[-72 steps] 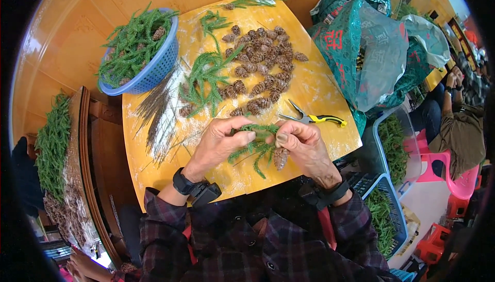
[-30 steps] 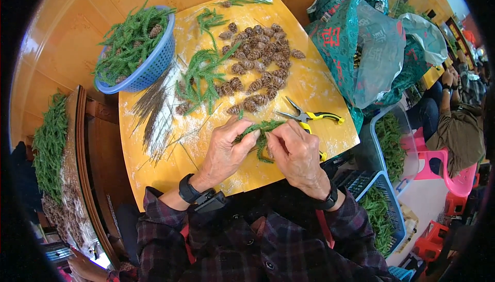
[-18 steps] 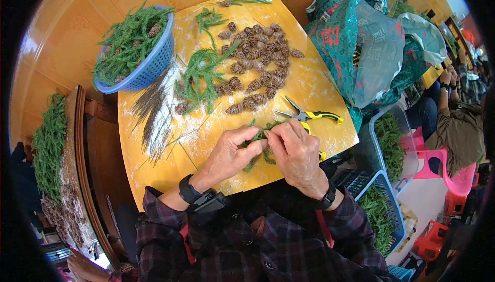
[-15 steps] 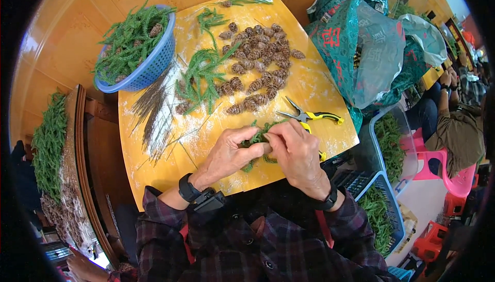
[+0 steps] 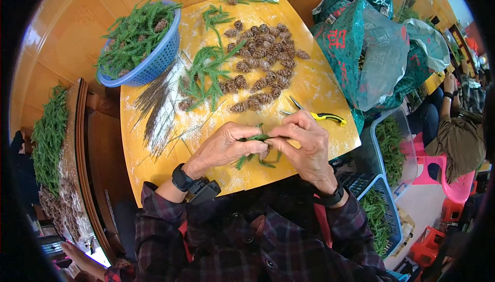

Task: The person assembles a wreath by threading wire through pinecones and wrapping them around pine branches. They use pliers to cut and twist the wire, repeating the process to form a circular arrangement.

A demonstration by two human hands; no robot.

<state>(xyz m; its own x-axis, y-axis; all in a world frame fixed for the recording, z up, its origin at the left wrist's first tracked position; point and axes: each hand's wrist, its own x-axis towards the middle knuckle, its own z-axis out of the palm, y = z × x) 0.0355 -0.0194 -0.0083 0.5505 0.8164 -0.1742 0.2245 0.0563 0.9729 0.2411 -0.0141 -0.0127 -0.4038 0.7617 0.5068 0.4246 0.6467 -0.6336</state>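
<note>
Just above the table's near edge, my left hand (image 5: 221,148) is closed on a green artificial pine sprig (image 5: 265,164), with its thumb and fingers pinching the middle. A brown pine cone (image 5: 264,153) shows partly among the needles under my fingers. My right hand (image 5: 308,150) pinches at the right side of the same sprig; its exact hold at the fingertips is too small to make out. Beyond the right hand lie yellow-and-black pliers (image 5: 330,117), jaws apart and partly covered by that hand. Loose pine cones (image 5: 268,50) are heaped farther off.
A blue basket (image 5: 149,70) of greenery and cones stands at the far left. Thin dark stems (image 5: 154,104) and loose sprigs (image 5: 209,76) lie on the yellow table (image 5: 319,70). Green plastic bags (image 5: 337,50) and bins of greenery (image 5: 389,148) flank the right. Other people sit nearby.
My right hand has shifted slightly right and turned, its fingers lifting at the sprig. The sprig now shows its lower branches and the cone more plainly. The view has shifted a little.
</note>
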